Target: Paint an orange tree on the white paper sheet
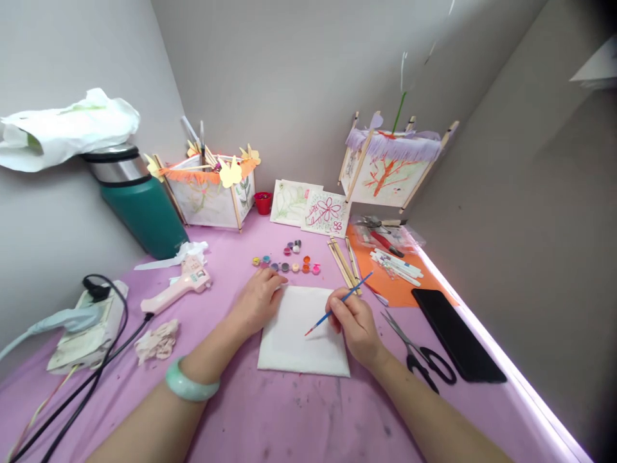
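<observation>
Right hand (355,326) pinches blue-handled paintbrush (343,299), tip over white paper sheet (303,334). Left hand (258,302) rests slightly curled on sheet's top-left corner. Sheet lies flat on pink-covered desk (289,418), paint pots (284,265) just beyond.

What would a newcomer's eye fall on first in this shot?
Two paper lanterns stand at the back of the pink table: an orange-trimmed lantern at left and a purple-fringed lantern at right. Front and centre, the right hand holds a blue paintbrush over a white sheet, beside the left hand.
</observation>
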Demonstrator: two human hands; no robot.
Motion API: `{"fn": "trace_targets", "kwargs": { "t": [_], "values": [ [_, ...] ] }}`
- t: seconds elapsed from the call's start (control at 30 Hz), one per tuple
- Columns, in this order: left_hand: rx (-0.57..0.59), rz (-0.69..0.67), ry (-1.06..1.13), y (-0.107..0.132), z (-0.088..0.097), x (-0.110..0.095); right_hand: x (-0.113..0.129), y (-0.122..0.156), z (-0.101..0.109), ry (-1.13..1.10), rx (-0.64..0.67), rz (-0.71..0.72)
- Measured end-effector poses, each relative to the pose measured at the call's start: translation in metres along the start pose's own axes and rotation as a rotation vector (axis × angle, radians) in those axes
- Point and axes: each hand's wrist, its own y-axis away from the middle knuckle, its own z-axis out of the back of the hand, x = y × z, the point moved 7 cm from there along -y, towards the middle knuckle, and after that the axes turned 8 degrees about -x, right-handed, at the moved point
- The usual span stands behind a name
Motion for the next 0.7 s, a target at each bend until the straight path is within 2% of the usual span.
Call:
{"fn": "trace_targets", "kwargs": {
  "t": [0.13,0.23,0.37,0.47,0.6,0.7],
  "values": [
    [-0.020,-0.002,-0.020,0.000,-0.003,0.003,-0.006,-0.002,-0.005,-0.029,-0.023,-0.082],
    [-0.036,-0.017,-0.018,-0.001,-0.004,0.002,-0.001,-0.010,-0.010,-0.020,-0.023,-0.110],
    [-0.035,-0.033,-0.021,-0.001,-0.003,0.000,0.006,-0.018,-0.009,-0.019,-0.083,-0.092],
    [-0.025,-0.034,-0.057,-0.001,-0.003,-0.003,0.004,-0.014,-0.004,-0.019,-0.127,-0.085],
    [-0.006,-0.052,-0.106,-0.001,-0.004,-0.007,0.002,-0.007,0.003,0.034,-0.135,-0.038],
    [0.024,-0.043,-0.129,-0.001,-0.006,-0.008,0.004,-0.006,0.001,0.079,-0.093,-0.001]
  ]
}}
